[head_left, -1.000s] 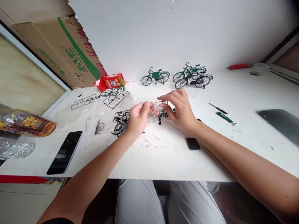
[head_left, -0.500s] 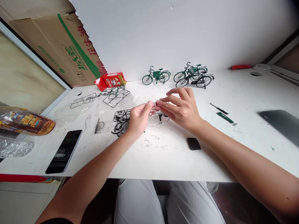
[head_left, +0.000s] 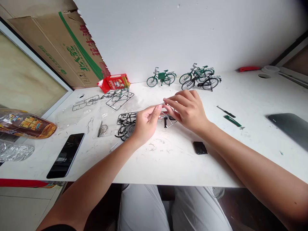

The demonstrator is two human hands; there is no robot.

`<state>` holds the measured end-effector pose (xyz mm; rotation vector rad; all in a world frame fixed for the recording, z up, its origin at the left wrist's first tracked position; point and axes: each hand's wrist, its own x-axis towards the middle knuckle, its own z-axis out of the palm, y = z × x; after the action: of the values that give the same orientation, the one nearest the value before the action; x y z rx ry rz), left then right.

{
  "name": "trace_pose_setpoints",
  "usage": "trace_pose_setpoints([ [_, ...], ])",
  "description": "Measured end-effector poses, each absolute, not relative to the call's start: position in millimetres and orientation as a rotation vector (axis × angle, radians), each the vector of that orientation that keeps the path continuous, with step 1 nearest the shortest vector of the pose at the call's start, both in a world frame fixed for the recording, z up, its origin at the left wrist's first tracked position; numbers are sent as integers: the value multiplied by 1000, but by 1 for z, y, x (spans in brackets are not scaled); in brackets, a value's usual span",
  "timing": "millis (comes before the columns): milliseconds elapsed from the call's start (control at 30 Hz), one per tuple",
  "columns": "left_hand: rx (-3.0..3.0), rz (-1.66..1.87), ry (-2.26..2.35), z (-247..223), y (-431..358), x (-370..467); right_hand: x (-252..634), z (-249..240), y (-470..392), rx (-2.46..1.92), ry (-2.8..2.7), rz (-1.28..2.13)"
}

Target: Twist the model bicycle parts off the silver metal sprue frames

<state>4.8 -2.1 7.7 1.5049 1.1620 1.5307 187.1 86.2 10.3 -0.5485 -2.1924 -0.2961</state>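
Observation:
Near the middle of the white table, my left hand (head_left: 147, 123) is closed in a pinch on a thin silver plastic frame (head_left: 171, 123). The fingertips of my right hand (head_left: 189, 110) meet my left fingertips there, also pinched on the silver frame. Part of the frame shows below my fingers; the rest is hidden by them. Left of my left hand lie black plastic bicycle parts (head_left: 126, 130), wheels among them. A small bag with thin metal parts (head_left: 103, 130) is further left.
Behind stand a green model bicycle (head_left: 161, 78) and, to its right, a black one (head_left: 202, 84) before another green one. A red box (head_left: 117, 82), a phone (head_left: 66, 156), a black square object (head_left: 200, 148), a screwdriver (head_left: 227, 112) and green tweezers (head_left: 233, 121) lie around.
The silver frame has tilted between my fingers, and less of it shows. My left hand has shifted slightly right, and my right fingertips have drawn in closer together.

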Motion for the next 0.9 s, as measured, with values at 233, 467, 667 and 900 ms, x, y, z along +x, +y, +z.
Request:
trace_pose_setpoints([
  [233, 1649, 1545, 1133, 8, -9, 9, 188, 9, 87, -464, -2166, -73],
  [467, 1681, 1548, 1116, 9, -9, 7, 185, 8, 80, -409, -2152, 175],
  [667, 1638, 1555, 1157, 12, -7, 6, 183, 11, 74, -417, -2147, 230],
  [900, 1357, 1593, 1260, 10, 1, 1, 188, 11, 76, -537, -2166, 364],
])
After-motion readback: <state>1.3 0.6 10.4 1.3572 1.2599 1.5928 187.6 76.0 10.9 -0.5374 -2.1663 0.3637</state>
